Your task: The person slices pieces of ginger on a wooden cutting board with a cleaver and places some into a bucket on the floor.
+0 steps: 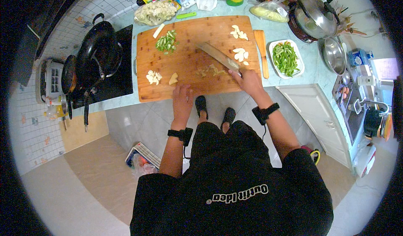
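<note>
My right hand (248, 81) is closed on the handle of a kitchen cleaver (220, 57), whose blade points up and left over a wooden cutting board (192, 31). Beside and below the blade lie pale peelings or scraps (211, 70). My left hand (182, 94) rests at the board's near edge, fingers slightly apart, just below a piece of ginger (173, 78). Garlic slices (153, 77) lie left of the ginger. Chopped green pepper (167, 42) and a white scallion piece (158, 30) are at the upper left. More garlic slices (241, 54) lie along the right side.
A white dish of cut green peppers (285, 59) and a wooden-handled tool (261, 54) stand right of the board. A black wok (97, 47) is on the stove at left. A green peeler or knife handle (186, 15), bagged cauliflower (155, 12) and a lidded pan (315, 17) line the back.
</note>
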